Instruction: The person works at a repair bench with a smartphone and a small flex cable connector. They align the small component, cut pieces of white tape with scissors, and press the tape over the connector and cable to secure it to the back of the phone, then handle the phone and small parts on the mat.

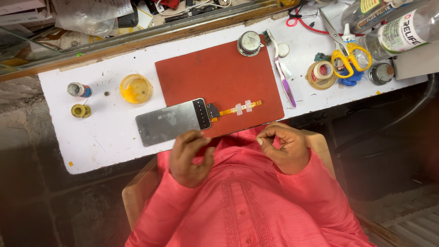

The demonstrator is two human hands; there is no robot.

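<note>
While left hand (190,158) hovers curled, empty, phone screen (173,121) lies just beyond fingertips.

bottles (402,27): cut by top edge | left hand (190,158): fingertips curled, hidden

A flat grey phone display panel (173,121) lies at frame centre, its right end on the red rectangular work mat (228,77), its orange flex ribbon (238,109) running right. Right of the mat lies a purple-handled toothbrush (282,73); yellow-handled scissors (345,55) sit upper right. Both hands (190,158) (281,148) rest below the panel.
</note>
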